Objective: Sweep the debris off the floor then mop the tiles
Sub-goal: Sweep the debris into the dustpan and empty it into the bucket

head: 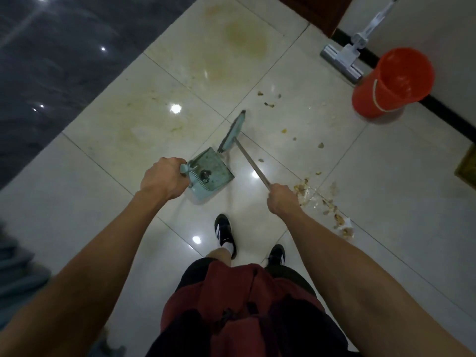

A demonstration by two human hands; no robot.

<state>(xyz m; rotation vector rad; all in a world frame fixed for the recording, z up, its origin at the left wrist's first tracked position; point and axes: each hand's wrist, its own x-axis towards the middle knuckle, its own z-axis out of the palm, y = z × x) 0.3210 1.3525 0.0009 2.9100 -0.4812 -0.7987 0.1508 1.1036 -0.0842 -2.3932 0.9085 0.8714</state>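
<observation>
A person stands on a pale tiled floor (108,140), sweeping up. The left hand (161,177) grips the top of a pale blue dustpan (210,173), fingers curled round its handle. The pan sits on the tiles just ahead of the person's feet, its open mouth facing away and to the right, with a dark clump lying inside near the comb teeth. The right hand (282,198) is closed round the thin handle of a broom (233,131). That handle runs from the hand up and to the left, and the long blue broom head lies crosswise to it, one end just beside the far corner of the pan.

Crumbly yellowish debris (309,194) lies scattered on the tiles to the right of the right hand, partly hidden by the wrist; more bits (269,104) are spread farther out toward an orange bucket (392,82). A flat mop (342,57) stands behind the bucket against the wall, its pole cut off by the top edge. Yellow-green stains (244,39) mark the far tiles. Black shoes (224,231) with white stripes show below, and dark stone (51,60) borders the floor on the left. What the debris is made of is hard to make out.
</observation>
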